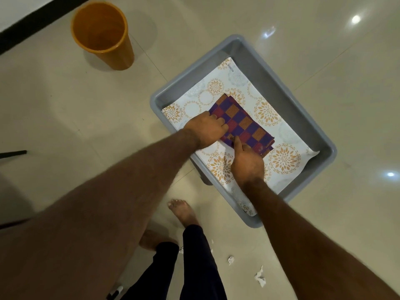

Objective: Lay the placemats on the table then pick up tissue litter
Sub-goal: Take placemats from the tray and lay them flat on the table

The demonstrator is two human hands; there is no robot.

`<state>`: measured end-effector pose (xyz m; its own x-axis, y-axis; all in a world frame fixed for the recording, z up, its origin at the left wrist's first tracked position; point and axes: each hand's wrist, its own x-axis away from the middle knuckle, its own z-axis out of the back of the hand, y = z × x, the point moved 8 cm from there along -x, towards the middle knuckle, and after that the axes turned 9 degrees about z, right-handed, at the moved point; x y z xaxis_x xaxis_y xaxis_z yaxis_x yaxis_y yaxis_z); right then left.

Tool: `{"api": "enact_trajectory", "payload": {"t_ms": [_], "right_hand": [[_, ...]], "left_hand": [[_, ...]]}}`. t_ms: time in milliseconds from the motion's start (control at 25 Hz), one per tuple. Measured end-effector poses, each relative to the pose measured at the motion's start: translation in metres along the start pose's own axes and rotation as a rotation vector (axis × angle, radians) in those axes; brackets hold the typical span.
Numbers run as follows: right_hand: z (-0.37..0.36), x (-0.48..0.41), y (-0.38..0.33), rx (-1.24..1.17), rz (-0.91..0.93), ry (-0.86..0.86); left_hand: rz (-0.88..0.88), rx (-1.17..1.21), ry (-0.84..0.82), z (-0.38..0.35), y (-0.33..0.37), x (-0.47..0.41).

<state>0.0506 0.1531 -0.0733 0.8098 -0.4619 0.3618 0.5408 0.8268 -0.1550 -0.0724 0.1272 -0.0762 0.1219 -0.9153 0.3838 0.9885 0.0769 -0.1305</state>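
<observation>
The person is bent over a grey plastic tub [287,87] that sits on the pale tiled floor [324,50], right of the middle of the frame. Inside it lie white floral placemats [279,159], their near corner spilling over the tub's lower rim, and on top of them sits a folded stack of purple and orange checked placemats [246,126]. Both hands are down on that stack. The left hand [205,128] is at its left edge, fingers curled over the cloth and gripping it. The right hand [246,161] is at the near edge, its index finger laid straight along the top of the stack and the other fingers curled against the edge in what looks like a pinch; the thumb I can't see. An orange bin [101,33] stands upright in the upper left of the frame, well apart from the tub. Down in the lower middle, beside the person's dark trouser legs [194,267] and a bare foot [183,213], scraps of white tissue litter [260,276] lie scattered on the tiles, one crumpled bit [231,260] a little to the left of the biggest piece.
</observation>
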Motion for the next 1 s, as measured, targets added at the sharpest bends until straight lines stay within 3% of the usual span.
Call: {"api": "enact_trajectory", "payload": {"t_ms": [240, 440, 720, 1000], "right_hand": [[0.123, -0.014, -0.028, 0.144, 0.093, 0.213], [0.236, -0.036, -0.123, 0.243, 0.291, 0.317], [0.296, -0.021, -0.352, 0.262, 0.747, 0.223], [0.276, 0.096, -0.635, 0.263, 1.282, 0.073]], "left_hand": [[0.213, 0.210, 0.040, 0.074, -0.062, 0.045], [0.417, 0.257, 0.122, 0.139, -0.153, 0.138], [0.938, 0.411, 0.078, 0.144, -0.259, 0.376], [1.465, 0.610, 0.031, 0.097, -0.253, 0.700]]}}
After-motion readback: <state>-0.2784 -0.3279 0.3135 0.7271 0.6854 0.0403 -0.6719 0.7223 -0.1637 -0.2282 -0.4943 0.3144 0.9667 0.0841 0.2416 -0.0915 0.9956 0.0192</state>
